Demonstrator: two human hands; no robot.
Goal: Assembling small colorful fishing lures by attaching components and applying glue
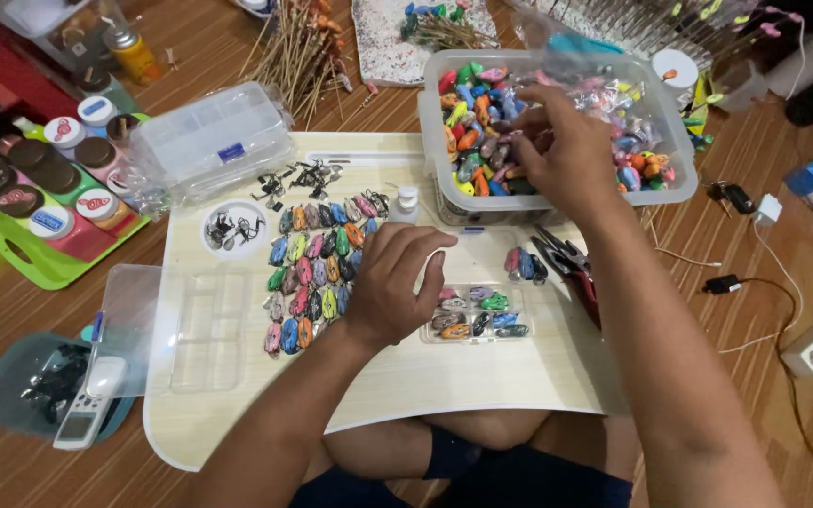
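Our right hand reaches into the clear tub of colourful lures at the bench's far edge, fingers curled among them; whether they grip one we cannot tell. Our left hand rests loosely curled, holding nothing, nearer us than the tub, beside the small lure tray.

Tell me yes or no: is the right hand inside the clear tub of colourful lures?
Yes, the right hand reaches into the clear tub, fingers among the colourful lures.
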